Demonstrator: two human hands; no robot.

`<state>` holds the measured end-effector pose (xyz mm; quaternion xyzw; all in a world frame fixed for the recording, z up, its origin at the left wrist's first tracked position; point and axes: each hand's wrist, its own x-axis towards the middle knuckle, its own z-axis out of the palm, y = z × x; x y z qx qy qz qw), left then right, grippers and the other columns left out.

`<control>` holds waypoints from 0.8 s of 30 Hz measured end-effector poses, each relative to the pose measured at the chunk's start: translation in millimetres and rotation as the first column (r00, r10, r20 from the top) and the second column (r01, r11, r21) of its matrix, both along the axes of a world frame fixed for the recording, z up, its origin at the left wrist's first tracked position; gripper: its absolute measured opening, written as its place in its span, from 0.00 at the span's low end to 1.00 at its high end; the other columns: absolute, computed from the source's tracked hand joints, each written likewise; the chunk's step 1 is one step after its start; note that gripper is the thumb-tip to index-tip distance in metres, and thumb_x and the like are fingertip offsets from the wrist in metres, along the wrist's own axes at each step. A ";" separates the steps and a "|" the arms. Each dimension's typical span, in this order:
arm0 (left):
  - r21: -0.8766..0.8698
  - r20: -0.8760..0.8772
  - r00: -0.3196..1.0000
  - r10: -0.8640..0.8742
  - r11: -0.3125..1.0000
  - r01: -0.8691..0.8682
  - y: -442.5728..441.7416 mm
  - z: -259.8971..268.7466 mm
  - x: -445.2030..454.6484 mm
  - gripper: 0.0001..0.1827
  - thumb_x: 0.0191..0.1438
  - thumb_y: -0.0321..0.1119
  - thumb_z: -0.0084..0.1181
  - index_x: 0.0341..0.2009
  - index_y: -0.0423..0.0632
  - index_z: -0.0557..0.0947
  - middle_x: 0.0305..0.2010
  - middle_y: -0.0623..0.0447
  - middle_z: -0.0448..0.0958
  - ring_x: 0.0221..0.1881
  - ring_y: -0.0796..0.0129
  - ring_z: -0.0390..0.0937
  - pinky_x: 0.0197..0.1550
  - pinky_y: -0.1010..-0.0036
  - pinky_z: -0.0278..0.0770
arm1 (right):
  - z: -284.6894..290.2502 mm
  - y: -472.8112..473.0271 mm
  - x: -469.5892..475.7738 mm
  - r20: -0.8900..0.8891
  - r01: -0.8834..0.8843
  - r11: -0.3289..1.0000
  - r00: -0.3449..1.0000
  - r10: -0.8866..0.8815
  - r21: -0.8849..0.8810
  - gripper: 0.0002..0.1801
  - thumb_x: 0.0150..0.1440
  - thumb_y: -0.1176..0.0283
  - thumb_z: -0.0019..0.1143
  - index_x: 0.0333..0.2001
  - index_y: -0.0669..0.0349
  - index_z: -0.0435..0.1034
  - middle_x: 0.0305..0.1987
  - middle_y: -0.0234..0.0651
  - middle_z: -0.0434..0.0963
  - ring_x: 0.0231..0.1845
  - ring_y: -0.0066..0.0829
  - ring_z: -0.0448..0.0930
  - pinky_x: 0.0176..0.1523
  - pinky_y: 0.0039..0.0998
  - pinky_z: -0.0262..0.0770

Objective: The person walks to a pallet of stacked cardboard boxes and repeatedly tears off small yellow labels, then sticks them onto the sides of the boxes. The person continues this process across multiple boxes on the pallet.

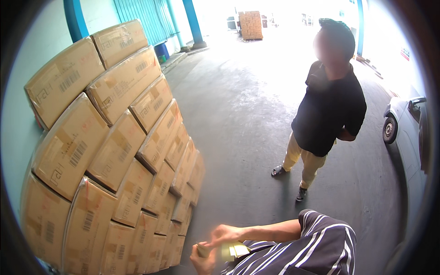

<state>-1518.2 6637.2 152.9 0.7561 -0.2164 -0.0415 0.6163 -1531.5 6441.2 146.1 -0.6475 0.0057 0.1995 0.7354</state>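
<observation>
My left hand (pixel 202 263) is at the bottom, its fingers curled around a small tan piece (pixel 203 251) that looks like folded paper or card. My right hand (pixel 225 235) reaches in from the right, and its bent fingers meet the left hand at that piece. Motion blur hides whether the right fingers pinch it. Yellow paper slips (pixel 239 249) show just below my right wrist, against my striped shirt (pixel 309 247); what holds them is hidden. To the left of both hands rises a tall stack of taped cardboard cartons (pixel 125 165) bearing barcodes and printing.
A person (pixel 331 103) in a black top stands ahead on the concrete floor (pixel 233 154). A light-coloured car (pixel 412 137) is at the right edge. Farther off are a pallet load of cartons (pixel 251 25), blue posts (pixel 193 22) and a blue barrel (pixel 161 51).
</observation>
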 end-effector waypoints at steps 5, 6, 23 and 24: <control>-0.021 -0.087 0.996 -0.038 0.999 0.036 34.0 -7.9 9.9 0.20 0.48 0.26 0.74 0.45 0.45 0.80 0.35 0.55 0.77 0.39 0.70 0.75 0.44 0.74 0.75 | -2.2 33.8 -5.1 -0.018 0.030 0.999 0.999 -0.030 0.020 0.20 0.60 0.54 0.64 0.33 0.63 0.74 0.31 0.32 0.76 0.33 0.21 0.74 0.35 0.28 0.72; 0.022 -0.084 0.995 -0.048 0.998 0.050 40.5 -9.7 12.8 0.21 0.49 0.25 0.74 0.47 0.45 0.79 0.36 0.54 0.77 0.39 0.70 0.74 0.45 0.74 0.75 | -2.1 39.0 -6.1 -0.008 0.041 0.999 0.999 -0.041 0.031 0.20 0.60 0.54 0.64 0.33 0.62 0.73 0.30 0.31 0.75 0.34 0.22 0.74 0.35 0.29 0.71; -0.490 -0.598 0.733 -0.325 0.871 -0.014 64.8 -36.9 39.7 0.22 0.49 0.20 0.70 0.47 0.43 0.75 0.30 0.49 0.82 0.26 0.70 0.77 0.33 0.76 0.74 | -10.7 66.7 -6.3 0.082 0.097 0.991 0.991 -0.105 0.094 0.19 0.65 0.58 0.62 0.29 0.57 0.68 0.25 0.18 0.69 0.27 0.11 0.66 0.29 0.22 0.61; -0.478 -0.592 0.744 -0.310 0.878 -0.014 64.9 -36.6 39.6 0.21 0.49 0.20 0.70 0.47 0.43 0.75 0.30 0.49 0.82 0.26 0.70 0.76 0.32 0.76 0.74 | -11.4 66.3 -5.7 0.105 0.092 0.989 0.989 -0.105 0.118 0.19 0.65 0.58 0.62 0.29 0.58 0.68 0.25 0.18 0.69 0.27 0.11 0.66 0.29 0.22 0.61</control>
